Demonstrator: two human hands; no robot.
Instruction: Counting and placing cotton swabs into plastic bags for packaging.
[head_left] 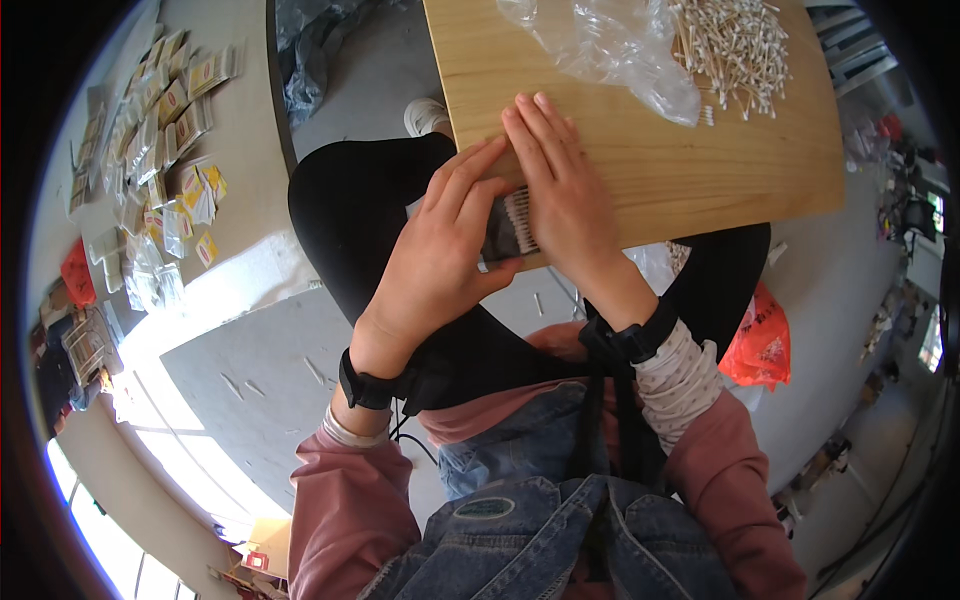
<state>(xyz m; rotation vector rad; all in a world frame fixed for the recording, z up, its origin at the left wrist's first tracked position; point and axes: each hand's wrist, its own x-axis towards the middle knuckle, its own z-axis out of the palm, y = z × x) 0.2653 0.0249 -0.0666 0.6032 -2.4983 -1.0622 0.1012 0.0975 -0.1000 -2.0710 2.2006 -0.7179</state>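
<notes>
The curled left hand [440, 235] is holding a likely light, crushable swab case [499, 240] by its safer edges, the flat right hand [570, 195] partly covering it.

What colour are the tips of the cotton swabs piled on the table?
The cotton swabs have white tips; best in head view.

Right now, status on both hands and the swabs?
Left hand curled beside the swab row; right hand outstretched along its other side. Clear bag and loose swab pile farther up the table, touching neither hand.
</notes>
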